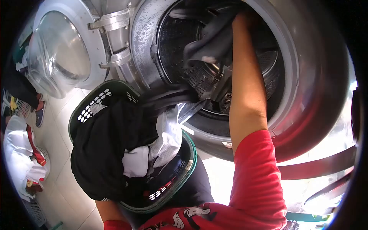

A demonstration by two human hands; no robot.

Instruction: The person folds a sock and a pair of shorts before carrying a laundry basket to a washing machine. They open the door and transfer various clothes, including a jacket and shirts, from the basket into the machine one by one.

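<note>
My right hand [245, 22] is deep inside the washing machine drum [172, 42], in shadow and blurred. From it hangs a dark garment [216, 38], smeared by motion, with a small pale patch on it. A green laundry basket [191, 153] with round holes rests against my body below the drum opening. Heaped in it are a black garment [111, 142], white and grey clothes [168, 134], and other dark pieces. One dark cloth [172, 96] stretches from the heap toward the drum's lip. Only my left forearm shows, low beside the basket; clothes and basket hide the hand.
The machine's round glass door [63, 50] stands open on the left, on a heavy metal hinge [115, 38]. At far left, white and red clothes [23, 153] fill another basket on the tiled floor [71, 176]. Another person's foot [40, 109] is near it.
</note>
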